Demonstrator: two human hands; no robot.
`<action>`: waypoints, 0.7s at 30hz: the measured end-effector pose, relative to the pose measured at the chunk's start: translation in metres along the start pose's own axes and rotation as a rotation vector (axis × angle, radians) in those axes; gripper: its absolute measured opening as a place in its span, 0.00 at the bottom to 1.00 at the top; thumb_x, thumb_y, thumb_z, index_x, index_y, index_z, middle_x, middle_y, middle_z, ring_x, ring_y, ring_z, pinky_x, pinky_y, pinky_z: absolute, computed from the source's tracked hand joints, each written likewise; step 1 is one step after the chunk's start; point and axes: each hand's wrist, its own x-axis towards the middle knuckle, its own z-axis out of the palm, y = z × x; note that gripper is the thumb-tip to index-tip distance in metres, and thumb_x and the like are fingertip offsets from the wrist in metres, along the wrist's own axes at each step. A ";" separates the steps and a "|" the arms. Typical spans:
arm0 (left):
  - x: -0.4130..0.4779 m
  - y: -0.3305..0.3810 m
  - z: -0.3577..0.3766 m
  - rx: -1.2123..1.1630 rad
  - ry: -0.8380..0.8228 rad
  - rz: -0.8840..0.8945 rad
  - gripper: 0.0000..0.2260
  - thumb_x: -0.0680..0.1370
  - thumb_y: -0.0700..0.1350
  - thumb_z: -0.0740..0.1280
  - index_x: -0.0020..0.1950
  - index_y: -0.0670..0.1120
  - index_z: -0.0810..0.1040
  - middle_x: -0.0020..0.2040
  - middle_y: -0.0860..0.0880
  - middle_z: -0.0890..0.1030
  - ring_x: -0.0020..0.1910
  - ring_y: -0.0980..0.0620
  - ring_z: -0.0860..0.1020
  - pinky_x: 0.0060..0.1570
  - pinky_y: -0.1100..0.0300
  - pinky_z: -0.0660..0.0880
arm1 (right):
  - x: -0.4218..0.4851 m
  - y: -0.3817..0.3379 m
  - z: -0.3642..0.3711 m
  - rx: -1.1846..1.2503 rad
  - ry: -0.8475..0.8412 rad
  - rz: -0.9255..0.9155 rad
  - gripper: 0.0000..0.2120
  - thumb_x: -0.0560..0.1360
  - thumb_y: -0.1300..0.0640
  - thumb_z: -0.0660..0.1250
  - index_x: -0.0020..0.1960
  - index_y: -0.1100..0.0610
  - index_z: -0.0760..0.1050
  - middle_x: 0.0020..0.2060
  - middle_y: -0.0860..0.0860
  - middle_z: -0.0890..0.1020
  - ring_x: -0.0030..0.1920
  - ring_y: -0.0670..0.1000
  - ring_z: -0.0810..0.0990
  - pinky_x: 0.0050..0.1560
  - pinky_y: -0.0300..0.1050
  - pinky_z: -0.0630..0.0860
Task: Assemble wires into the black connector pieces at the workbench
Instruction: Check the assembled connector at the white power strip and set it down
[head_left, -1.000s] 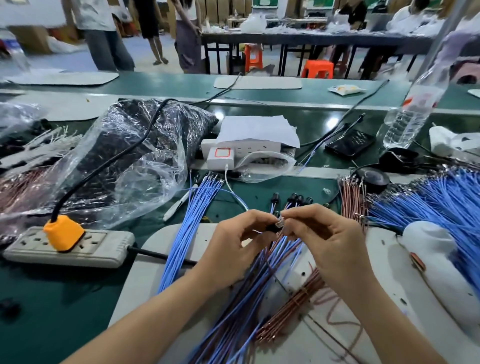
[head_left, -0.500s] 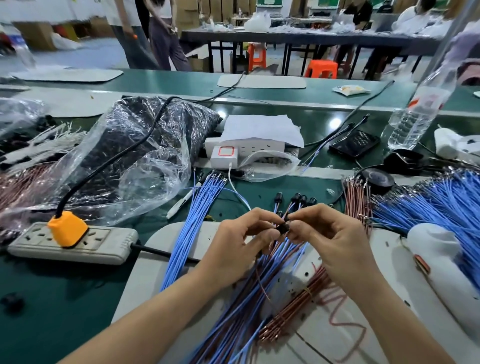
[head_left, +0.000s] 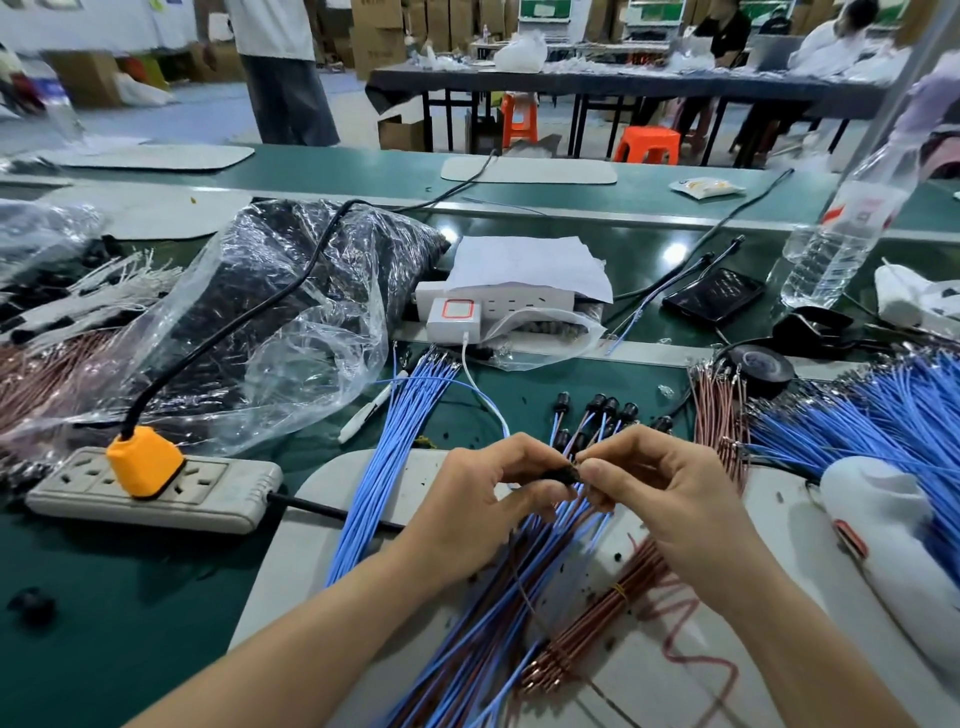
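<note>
Both hands meet above a white mat (head_left: 296, 561). The left hand (head_left: 478, 499) pinches a small black connector (head_left: 566, 474) between thumb and fingers. The right hand (head_left: 660, 499) has its fingers curled in tight and pinches at the same spot, touching the connector. I cannot tell if it has a wire or the piece itself. Right under the grip lies a pile of wires (head_left: 519, 597), blue and brown mixed. Just past the grip sit more black plugs (head_left: 602, 408) with wires in them. Left of the grip lies a blue bundle (head_left: 387, 457). Further left is a power strip (head_left: 218, 493). Right of the grip lie brown wires (head_left: 719, 410).
</note>
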 end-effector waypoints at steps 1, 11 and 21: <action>0.000 0.000 0.000 -0.018 0.000 0.001 0.05 0.73 0.44 0.71 0.48 0.51 0.79 0.40 0.52 0.84 0.35 0.56 0.82 0.43 0.65 0.77 | 0.001 0.001 -0.001 -0.021 -0.017 0.000 0.02 0.70 0.66 0.71 0.40 0.62 0.80 0.29 0.52 0.81 0.30 0.46 0.78 0.35 0.34 0.76; 0.001 -0.004 -0.003 -0.037 -0.038 -0.038 0.04 0.73 0.45 0.70 0.47 0.51 0.79 0.38 0.47 0.84 0.28 0.55 0.78 0.35 0.65 0.75 | 0.002 0.008 -0.003 -0.033 -0.077 -0.031 0.04 0.70 0.62 0.71 0.40 0.63 0.77 0.30 0.55 0.81 0.31 0.49 0.80 0.36 0.38 0.77; -0.001 0.001 -0.001 -0.054 -0.086 -0.058 0.10 0.73 0.34 0.71 0.44 0.49 0.78 0.36 0.51 0.83 0.29 0.54 0.79 0.49 0.64 0.77 | 0.000 0.008 -0.005 0.130 -0.116 0.100 0.12 0.67 0.60 0.70 0.40 0.69 0.73 0.30 0.57 0.82 0.30 0.51 0.81 0.34 0.40 0.78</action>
